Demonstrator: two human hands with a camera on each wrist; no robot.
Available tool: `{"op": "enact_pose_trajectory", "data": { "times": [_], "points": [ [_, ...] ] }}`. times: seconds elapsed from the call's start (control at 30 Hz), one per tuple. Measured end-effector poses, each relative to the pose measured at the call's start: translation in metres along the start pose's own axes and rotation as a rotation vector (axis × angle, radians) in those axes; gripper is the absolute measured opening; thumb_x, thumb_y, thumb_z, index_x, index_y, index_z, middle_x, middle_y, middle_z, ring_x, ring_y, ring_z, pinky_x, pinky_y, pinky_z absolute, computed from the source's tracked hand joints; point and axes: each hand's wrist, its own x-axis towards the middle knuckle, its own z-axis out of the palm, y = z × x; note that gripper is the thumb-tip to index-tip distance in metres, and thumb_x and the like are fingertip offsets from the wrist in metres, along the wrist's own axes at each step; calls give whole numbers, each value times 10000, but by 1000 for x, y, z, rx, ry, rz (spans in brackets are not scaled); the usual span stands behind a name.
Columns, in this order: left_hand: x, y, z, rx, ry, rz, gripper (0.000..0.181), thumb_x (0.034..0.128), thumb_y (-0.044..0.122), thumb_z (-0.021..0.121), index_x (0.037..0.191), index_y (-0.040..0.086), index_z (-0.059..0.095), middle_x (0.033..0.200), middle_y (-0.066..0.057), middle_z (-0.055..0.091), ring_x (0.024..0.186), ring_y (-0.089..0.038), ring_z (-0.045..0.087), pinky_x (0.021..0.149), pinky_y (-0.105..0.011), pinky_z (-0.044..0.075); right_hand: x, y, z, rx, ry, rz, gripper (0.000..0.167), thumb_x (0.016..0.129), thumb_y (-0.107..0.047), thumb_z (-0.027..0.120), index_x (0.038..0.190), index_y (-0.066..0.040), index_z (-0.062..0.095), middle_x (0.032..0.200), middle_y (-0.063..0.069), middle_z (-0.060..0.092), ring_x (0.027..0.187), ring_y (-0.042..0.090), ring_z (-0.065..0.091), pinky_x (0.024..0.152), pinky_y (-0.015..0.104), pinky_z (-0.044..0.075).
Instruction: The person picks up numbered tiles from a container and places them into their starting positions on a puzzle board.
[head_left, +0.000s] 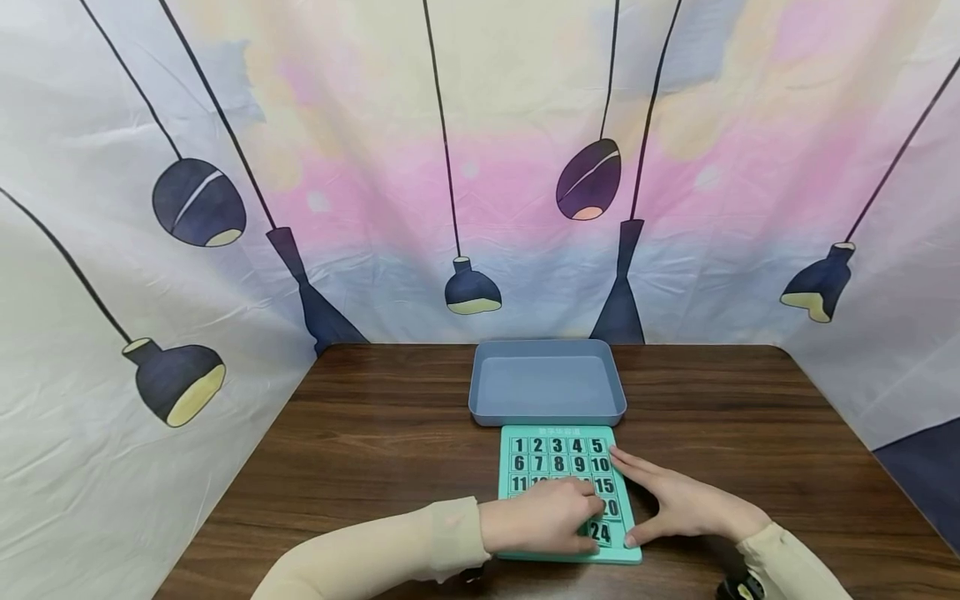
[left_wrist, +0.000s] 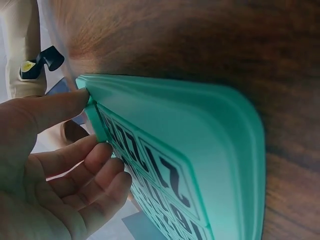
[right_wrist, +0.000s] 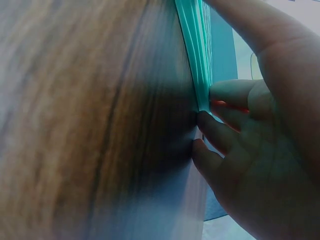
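Observation:
A teal number slide puzzle (head_left: 572, 557) lies flat on the table, with rows of black-numbered tiles in its frame. My left hand (head_left: 543, 515) reaches over the lower rows from the left and covers several tiles. Its thumb and index finger pinch the tile marked 24 (head_left: 600, 532) in the bottom row; this tile's teal side (left_wrist: 96, 121) shows between them in the left wrist view. At the puzzle's right edge rests my right hand (head_left: 686, 502), thumb and fingers spread. Its thumb touches near the lower right corner and its fingertips touch farther up the edge.
A shallow blue-grey tray (head_left: 547, 419) stands just behind the puzzle, at its top edge. Both lie on a dark wooden table (head_left: 375, 433). A fabric backdrop (head_left: 517, 100) with painted lamps hangs behind the table's far edge.

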Motion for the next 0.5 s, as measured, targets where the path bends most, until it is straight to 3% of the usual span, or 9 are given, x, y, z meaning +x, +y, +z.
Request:
{"op": "enact_pose_trajectory", "data": {
  "times": [0.5],
  "points": [
    [-8,1,0,2,41,13,259,932,356,744,1132,192,738,960,108,627,790,39,545,685,-97,449,0,2,0,20,-10,-9,1086,817,-594,762,1609,-80,226,1668,140,151,1461,451,274,1023,608,400]
  ]
}}
